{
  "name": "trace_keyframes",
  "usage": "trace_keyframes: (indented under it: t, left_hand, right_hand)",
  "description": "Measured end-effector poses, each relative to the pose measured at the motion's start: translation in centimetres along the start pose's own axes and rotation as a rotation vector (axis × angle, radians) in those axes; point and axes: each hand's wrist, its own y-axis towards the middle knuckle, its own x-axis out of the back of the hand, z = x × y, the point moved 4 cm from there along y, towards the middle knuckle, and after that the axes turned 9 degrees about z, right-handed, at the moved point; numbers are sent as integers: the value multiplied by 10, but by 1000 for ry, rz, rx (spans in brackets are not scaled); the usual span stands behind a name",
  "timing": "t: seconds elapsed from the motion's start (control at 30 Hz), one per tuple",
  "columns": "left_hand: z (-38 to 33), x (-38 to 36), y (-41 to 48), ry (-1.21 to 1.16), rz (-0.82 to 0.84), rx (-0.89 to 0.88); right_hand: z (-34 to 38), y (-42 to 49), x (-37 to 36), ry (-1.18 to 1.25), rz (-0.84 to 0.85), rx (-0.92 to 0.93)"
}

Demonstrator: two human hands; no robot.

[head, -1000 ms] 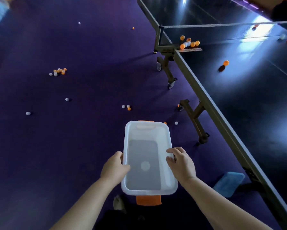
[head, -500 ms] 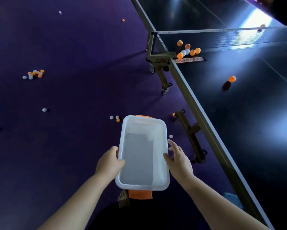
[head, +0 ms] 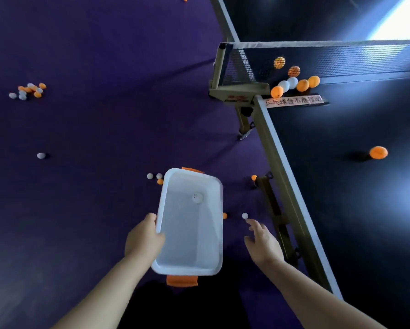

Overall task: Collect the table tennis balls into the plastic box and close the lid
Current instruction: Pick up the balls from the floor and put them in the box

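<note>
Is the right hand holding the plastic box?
No, only the left hand grips the plastic box; the right hand is apart, open.

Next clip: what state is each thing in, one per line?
Plastic box: lidless, held off the floor, one white ball inside.
Left hand: grips the box's left rim.
Right hand: open, holding nothing, beside the box.
Net: up, balls gathered against it.

Your view is dim overall — the purple floor (head: 92, 138) sinks nearly to black toward the left and lower edges. Hard white-blue glare spills over the table (head: 341, 233) from the upper right corner, and the lone orange ball (head: 378, 152) throws a soft shadow to its left. Your wide lens bends the table's edge — and the plastic box (head: 189, 238) smears with motion blur along its right rim.
</note>
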Motion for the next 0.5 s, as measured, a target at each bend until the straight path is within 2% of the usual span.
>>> trace_keyframes:
  t: [0.13,0.3,0.5]
  left_hand:
    - [-14,-19,71,-17,20,38]
    - [-15,-57,166,-44,32,43]
    - [-3,-121,287,-49,25,-47]
  right_hand:
    - [-22,75,-8,12,156,-84]
    - [-42,162,-33,-57,195,-187]
    - [-81,273,-105,148,151,-252]
